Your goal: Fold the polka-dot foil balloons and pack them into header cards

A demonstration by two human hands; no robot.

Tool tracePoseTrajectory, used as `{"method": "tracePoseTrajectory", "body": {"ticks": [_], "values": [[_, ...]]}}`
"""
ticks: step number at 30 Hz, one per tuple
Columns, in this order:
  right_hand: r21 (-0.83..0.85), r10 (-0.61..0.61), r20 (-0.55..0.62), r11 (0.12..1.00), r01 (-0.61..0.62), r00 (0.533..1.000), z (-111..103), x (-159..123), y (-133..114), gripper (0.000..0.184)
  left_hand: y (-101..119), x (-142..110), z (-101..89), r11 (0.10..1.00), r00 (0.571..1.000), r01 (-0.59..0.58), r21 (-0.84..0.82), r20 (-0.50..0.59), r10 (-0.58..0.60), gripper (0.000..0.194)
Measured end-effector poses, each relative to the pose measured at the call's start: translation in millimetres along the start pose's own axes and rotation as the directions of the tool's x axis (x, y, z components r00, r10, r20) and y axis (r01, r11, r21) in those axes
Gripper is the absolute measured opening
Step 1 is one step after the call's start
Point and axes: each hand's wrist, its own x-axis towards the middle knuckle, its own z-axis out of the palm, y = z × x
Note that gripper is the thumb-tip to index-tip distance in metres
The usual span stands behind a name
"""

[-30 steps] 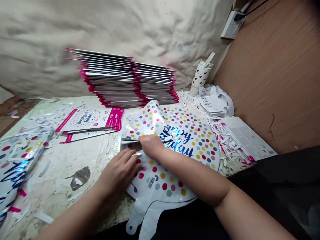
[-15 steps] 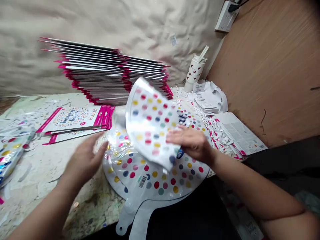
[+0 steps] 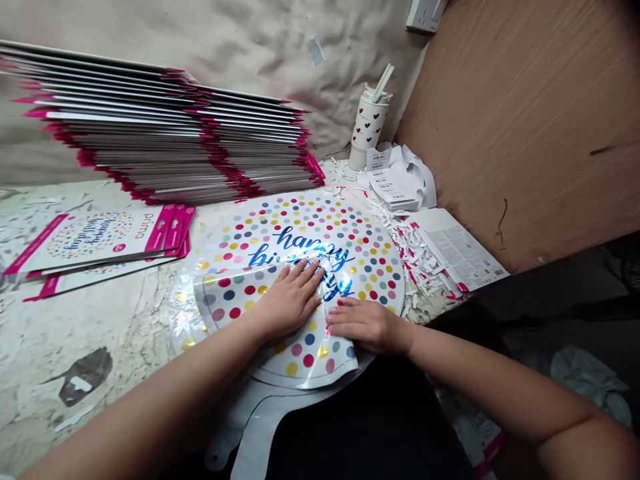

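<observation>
A flat foil balloon (image 3: 310, 217), white with coloured dots and blue "happy birthday" lettering, lies on the table in front of me, on top of other flat balloons. Its lower part is folded up, so a dotted flap (image 3: 310, 360) covers some of the print. My left hand (image 3: 287, 303) presses flat on the middle of it, fingers stretched out. Just to the right, my right hand (image 3: 373, 325) rests on the flap's right side, fingers extended to the left. Pale balloon tails (image 3: 260, 433) hang over the table's front edge.
Behind stands a tall stack of pink-edged packets (image 3: 165, 147). More printed packets (image 3: 105, 240) lie at left. At right are a heart-patterned tumbler (image 3: 369, 127), a label strip (image 3: 393, 187), paper scraps (image 3: 425, 260) and a printed card (image 3: 457, 250) beside the wooden partition (image 3: 525, 133).
The lifted, curled balloon part now lies flat. My left hand has moved right onto the balloon, and my right hand has come down onto the flap. The view has shifted right.
</observation>
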Motion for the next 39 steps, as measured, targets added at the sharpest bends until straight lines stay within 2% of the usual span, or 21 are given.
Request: {"method": "tracePoseTrajectory", "body": {"ticks": [3,5,7,9,12,14,16,18,19,21,23,24,26,27,28,30,33,34,35,37,39], "values": [[0.098,0.137,0.006,0.986,-0.136,0.991,-9.5,2.0,-4.4,0.027,-0.8,-0.1,3.9,0.998,0.998,0.061,-0.022,-0.008,-0.061,0.056],[0.14,0.396,0.035,0.907,-0.397,0.918,-17.7,15.5,-2.7,0.025,-14.2,-8.9,5.8,0.998,1.0,0.021,-0.055,0.024,-0.02,0.057],[0.167,0.665,0.113,0.72,-0.674,0.738,-25.2,35.4,3.4,0.027,-39.2,-30.4,7.6,0.995,0.998,-0.03,-0.09,0.046,0.034,0.058],[0.182,0.818,0.219,0.501,-0.846,0.532,-29.7,56.1,12.6,0.03,-70.7,-64.7,7.3,0.996,0.999,-0.017,-0.085,0.034,0.02,0.06],[0.174,0.874,0.339,0.305,-0.936,0.348,-29.5,78.4,27.0,0.032,-105.1,-121.0,-0.5,0.981,0.981,0.193,-0.004,0.003,-0.193,0.053],[0.156,0.878,0.382,0.246,-0.957,0.288,-27.0,85.7,33.6,0.032,-102.7,-143.9,-8.5,0.915,0.905,0.403,0.012,-0.155,-0.396,0.049],[0.134,0.881,0.403,0.21,-0.969,0.247,-25.9,88.7,36.9,0.032,-77.4,-147.5,-12.9,0.89,0.822,0.456,-0.008,-0.38,-0.424,0.051],[0.106,0.889,0.397,0.205,-0.973,0.231,-28.0,89.9,36.7,0.032,-39.7,-135.5,-9.7,0.978,0.882,0.206,0.039,-0.44,-0.169,0.058],[0.089,0.895,0.382,0.214,-0.973,0.232,-30.1,90.3,35.1,0.032,-21.1,-126.8,-5.2,0.991,0.914,0.101,0.084,-0.402,-0.059,0.061],[0.054,0.914,0.321,0.243,-0.968,0.248,-33.7,91.0,28.3,0.03,7.2,-110.6,6.9,0.992,0.949,0.045,0.12,-0.316,-0.005,0.068],[0.002,0.933,0.143,0.333,-0.943,0.33,-31.9,91.6,16.3,0.036,19.7,-101.1,18.2,0.99,0.971,0.064,0.122,-0.239,-0.033,0.072],[-0.047,0.904,0.025,0.427,-0.903,0.427,-27.7,91.8,9.0,0.043,21.1,-99.2,22.0,0.991,0.976,0.074,0.114,-0.212,-0.049,0.072],[-0.196,0.716,-0.113,0.664,-0.722,0.689,-13.3,91.7,-4.4,0.052,18.6,-99.6,25.4,0.992,0.982,0.08,0.097,-0.179,-0.062,0.07],[-0.26,0.605,-0.093,0.752,-0.606,0.791,-4.7,91.1,-8.9,0.055,16.8,-100.7,25.2,0.993,0.983,0.078,0.086,-0.173,-0.063,0.07],[-0.29,0.532,-0.02,0.807,-0.514,0.847,3.3,89.9,-11.0,0.057,15.3,-101.9,24.4,0.994,0.984,0.081,0.075,-0.166,-0.068,0.07],[-0.282,0.564,0.145,0.811,-0.512,0.813,13.1,84.8,-7.9,0.066,14.4,-103.3,22.0,0.994,0.984,0.099,0.049,-0.151,-0.091,0.069],[-0.31,0.734,0.181,0.674,-0.671,0.654,8.0,69.6,5.4,0.08,15.7,-103.5,20.3,0.993,0.984,0.122,0.007,-0.129,-0.12,0.07],[-0.319,0.719,0.176,0.688,-0.652,0.672,3.2,63.6,8.5,0.082,15.9,-103.4,20.4,0.992,0.985,0.122,-0.004,-0.125,-0.122,0.07],[-0.325,0.656,0.179,0.743,-0.586,0.733,-1.7,58.1,9.9,0.079,15.9,-103.5,20.6,0.993,0.985,0.12,-0.013,-0.121,-0.121,0.071],[-0.335,0.438,0.192,0.87,-0.361,0.878,-8.8,50.6,7.6,0.06,15.2,-103.6,20.7,0.992,0.986,0.121,-0.024,-0.112,-0.123,0.071],[-0.386,0.297,0.154,0.896,-0.22,0.942,-11.8,49.4,-0.2,0.039,14.5,-102.9,19.6,0.992,0.988,0.119,-0.037,-0.098,-0.122,0.069]]}}
